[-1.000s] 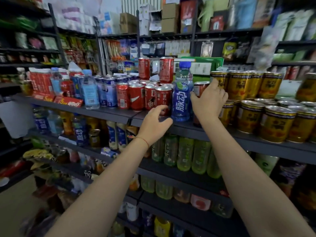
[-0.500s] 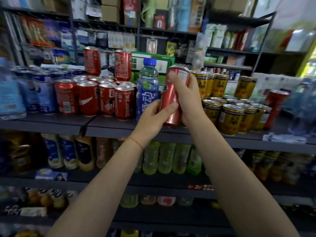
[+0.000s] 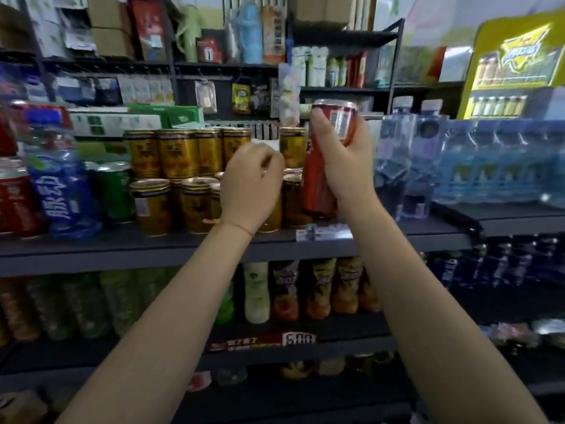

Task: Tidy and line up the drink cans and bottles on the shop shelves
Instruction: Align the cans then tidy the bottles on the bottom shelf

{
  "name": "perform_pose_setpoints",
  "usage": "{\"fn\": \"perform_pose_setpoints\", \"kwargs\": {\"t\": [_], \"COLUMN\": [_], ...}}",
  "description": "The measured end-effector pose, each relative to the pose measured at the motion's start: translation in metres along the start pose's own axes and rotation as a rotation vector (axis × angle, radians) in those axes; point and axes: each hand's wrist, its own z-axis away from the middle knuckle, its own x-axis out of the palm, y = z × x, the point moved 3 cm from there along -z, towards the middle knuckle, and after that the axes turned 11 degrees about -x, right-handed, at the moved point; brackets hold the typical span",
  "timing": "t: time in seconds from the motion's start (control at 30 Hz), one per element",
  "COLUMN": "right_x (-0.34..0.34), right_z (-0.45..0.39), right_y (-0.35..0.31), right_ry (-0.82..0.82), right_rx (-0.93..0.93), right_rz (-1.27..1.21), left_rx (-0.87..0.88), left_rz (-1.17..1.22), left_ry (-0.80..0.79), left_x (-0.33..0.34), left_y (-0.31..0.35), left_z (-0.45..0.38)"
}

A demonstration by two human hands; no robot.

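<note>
My right hand (image 3: 348,166) grips a red drink can (image 3: 339,123) and holds it upright, raised above the shelf (image 3: 122,249). Just below it, a second tall red can (image 3: 316,191) stands on the shelf at the right end of the gold cans (image 3: 174,154). My left hand (image 3: 250,188) hovers in front of the gold cans with its fingers curled in and nothing in it. The gold cans stand in two stacked layers. Further left are a green can (image 3: 114,191), a blue sports-drink bottle (image 3: 61,191) and red cans (image 3: 12,197).
Clear water bottles (image 3: 403,154) and wrapped packs of water (image 3: 501,166) fill the shelf right of the red cans. A price tag (image 3: 324,232) lies on the shelf edge. Lower shelves hold bottled drinks (image 3: 315,289). A yellow display stand (image 3: 513,56) is at the far right.
The view has swung right. My right hand carried the red can right, past the gold cans, to above another red can. My left hand let go of it and curled shut.
</note>
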Motion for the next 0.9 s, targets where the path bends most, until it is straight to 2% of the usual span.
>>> {"fn": "perform_pose_setpoints", "kwargs": {"t": [0.1,0.17,0.23,0.4,0.53,0.9], "right_x": [-0.041,-0.056,-0.067,-0.081,-0.083,-0.071], "right_z": [-0.017,-0.022,-0.023,-0.023,-0.026,-0.034], "right_y": [0.015,0.026,0.044,0.077,0.093,0.089], "right_ry": [0.003,-0.036,-0.073,-0.08,-0.081,-0.107], "right_rx": [-0.07,-0.082,-0.076,-0.047,-0.013,-0.212], "right_rz": [0.078,0.117,0.139,0.219,0.278,0.457], "left_rx": [0.182,0.18,0.142,0.13,0.094,0.051], "left_rz": [-0.334,-0.545,-0.622,-0.626,-0.598,-0.591], "left_ry": [-0.071,-0.079,-0.067,0.051,0.071,0.051], "left_x": [0.052,0.076,0.091,0.101,0.103,0.103], "left_y": [0.018,0.016,0.006,-0.008,-0.003,-0.003], "left_z": [0.001,0.006,0.013,0.021,0.021,0.019]}}
